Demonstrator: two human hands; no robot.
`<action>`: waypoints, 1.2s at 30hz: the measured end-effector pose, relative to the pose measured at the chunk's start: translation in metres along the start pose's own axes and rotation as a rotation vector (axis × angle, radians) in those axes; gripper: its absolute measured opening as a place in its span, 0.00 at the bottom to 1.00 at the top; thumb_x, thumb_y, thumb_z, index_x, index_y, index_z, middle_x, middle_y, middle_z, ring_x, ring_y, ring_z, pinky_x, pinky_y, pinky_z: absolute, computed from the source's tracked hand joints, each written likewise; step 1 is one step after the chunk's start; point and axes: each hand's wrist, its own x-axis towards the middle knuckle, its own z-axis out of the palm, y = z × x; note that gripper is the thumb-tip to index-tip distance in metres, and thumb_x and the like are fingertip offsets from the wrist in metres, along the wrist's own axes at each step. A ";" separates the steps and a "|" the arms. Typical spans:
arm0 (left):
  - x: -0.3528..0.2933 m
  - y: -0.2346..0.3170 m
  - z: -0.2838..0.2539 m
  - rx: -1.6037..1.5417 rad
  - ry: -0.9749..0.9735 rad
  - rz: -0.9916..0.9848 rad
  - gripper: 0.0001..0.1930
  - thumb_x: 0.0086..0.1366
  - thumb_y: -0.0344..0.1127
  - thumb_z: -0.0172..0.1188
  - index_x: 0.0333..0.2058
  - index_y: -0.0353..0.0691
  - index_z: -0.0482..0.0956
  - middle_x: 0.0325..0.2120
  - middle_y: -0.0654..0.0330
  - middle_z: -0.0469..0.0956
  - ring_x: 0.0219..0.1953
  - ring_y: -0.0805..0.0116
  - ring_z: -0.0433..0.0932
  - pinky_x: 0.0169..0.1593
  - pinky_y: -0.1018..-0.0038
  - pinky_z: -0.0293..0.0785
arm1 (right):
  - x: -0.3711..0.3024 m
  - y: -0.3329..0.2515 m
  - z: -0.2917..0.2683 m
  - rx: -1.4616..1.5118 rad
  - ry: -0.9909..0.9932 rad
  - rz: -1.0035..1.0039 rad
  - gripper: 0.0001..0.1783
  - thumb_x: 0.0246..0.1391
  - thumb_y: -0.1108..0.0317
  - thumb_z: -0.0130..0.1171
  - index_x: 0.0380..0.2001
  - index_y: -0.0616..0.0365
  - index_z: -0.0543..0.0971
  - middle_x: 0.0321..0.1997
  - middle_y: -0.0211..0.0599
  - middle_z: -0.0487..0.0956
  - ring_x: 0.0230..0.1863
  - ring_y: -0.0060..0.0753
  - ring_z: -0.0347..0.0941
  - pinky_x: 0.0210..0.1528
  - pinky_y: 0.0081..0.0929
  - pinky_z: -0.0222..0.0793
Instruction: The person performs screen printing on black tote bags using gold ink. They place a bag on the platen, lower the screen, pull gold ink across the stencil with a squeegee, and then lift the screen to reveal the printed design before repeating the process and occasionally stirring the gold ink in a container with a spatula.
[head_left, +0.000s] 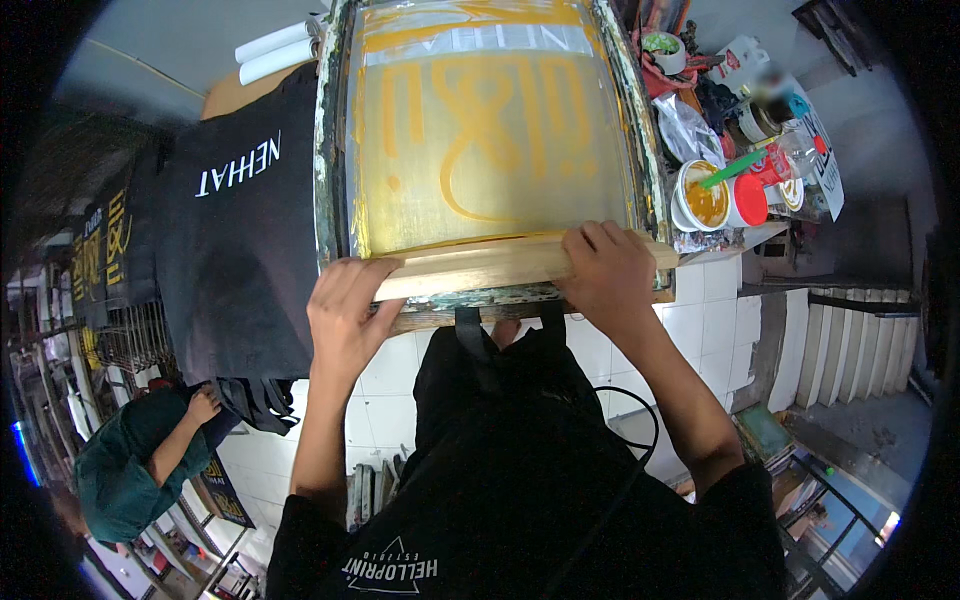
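My left hand [345, 308] and my right hand [615, 275] are both closed on a long wooden squeegee [480, 268], one at each end. The squeegee lies across the near end of a screen-printing frame [331, 130], its length running left to right. Yellow ink shows along its far edge. The mesh [520, 200] beyond it carries yellow lettering shapes and streaks of yellow ink, with pale tape [480, 40] at its far end. Two black straps [468, 325] hang out from under the frame's near edge, between my hands.
Left of the frame lie black tote bags [240, 230] with white print. An ink tub [706, 205] with a green spatula [735, 168], a red-lidded jar [747, 200] and bottles crowd the right side. Another person in a green sleeve [130, 460] is at the lower left.
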 end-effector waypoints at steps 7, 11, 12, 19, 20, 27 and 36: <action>-0.052 -0.048 0.032 0.265 0.207 0.004 0.73 0.40 0.65 0.80 0.75 0.40 0.43 0.74 0.42 0.52 0.76 0.43 0.51 0.76 0.41 0.34 | -0.007 0.003 -0.002 0.108 0.089 -0.016 0.14 0.32 0.65 0.67 0.28 0.50 0.78 0.30 0.30 0.75 0.38 0.38 0.77 0.37 0.37 0.72; -0.057 -0.041 0.004 0.417 0.315 -0.026 0.77 0.36 0.67 0.81 0.76 0.40 0.39 0.76 0.44 0.48 0.77 0.45 0.49 0.77 0.42 0.32 | 0.001 0.001 -0.042 0.106 0.273 -0.045 0.17 0.30 0.65 0.67 0.31 0.51 0.80 0.32 0.30 0.79 0.37 0.36 0.79 0.39 0.36 0.73; -0.054 -0.038 -0.009 0.282 0.384 -0.024 0.79 0.35 0.65 0.82 0.76 0.42 0.35 0.76 0.45 0.47 0.77 0.45 0.48 0.78 0.46 0.32 | 0.009 0.000 -0.057 0.102 0.357 -0.065 0.18 0.29 0.65 0.67 0.31 0.51 0.80 0.33 0.30 0.80 0.37 0.36 0.79 0.39 0.37 0.73; 0.052 0.018 -0.083 -0.086 0.843 0.032 0.71 0.46 0.56 0.82 0.76 0.43 0.37 0.75 0.44 0.50 0.75 0.45 0.51 0.78 0.50 0.42 | 0.106 0.015 -0.165 -0.055 0.669 -0.162 0.14 0.36 0.61 0.71 0.29 0.52 0.81 0.31 0.37 0.81 0.35 0.44 0.79 0.36 0.41 0.73; 0.061 0.010 -0.082 -0.140 0.900 -0.009 0.62 0.53 0.51 0.78 0.75 0.41 0.42 0.74 0.44 0.53 0.75 0.45 0.54 0.77 0.51 0.45 | 0.122 0.014 -0.182 -0.068 0.680 -0.157 0.15 0.40 0.57 0.73 0.28 0.53 0.82 0.29 0.38 0.81 0.34 0.46 0.79 0.35 0.42 0.73; 0.068 -0.090 0.001 -0.044 0.160 -0.793 0.25 0.63 0.41 0.68 0.53 0.29 0.79 0.54 0.40 0.79 0.55 0.44 0.80 0.57 0.59 0.75 | 0.207 -0.010 -0.273 -0.022 0.361 0.094 0.21 0.54 0.51 0.69 0.38 0.59 0.88 0.34 0.50 0.86 0.32 0.47 0.83 0.40 0.44 0.79; 0.093 -0.151 0.037 -0.205 0.126 -0.916 0.16 0.56 0.35 0.67 0.41 0.31 0.83 0.31 0.50 0.83 0.44 0.53 0.83 0.49 0.65 0.74 | 0.271 0.053 -0.297 -0.157 0.532 0.073 0.29 0.43 0.45 0.74 0.38 0.62 0.88 0.37 0.59 0.85 0.40 0.58 0.83 0.46 0.46 0.78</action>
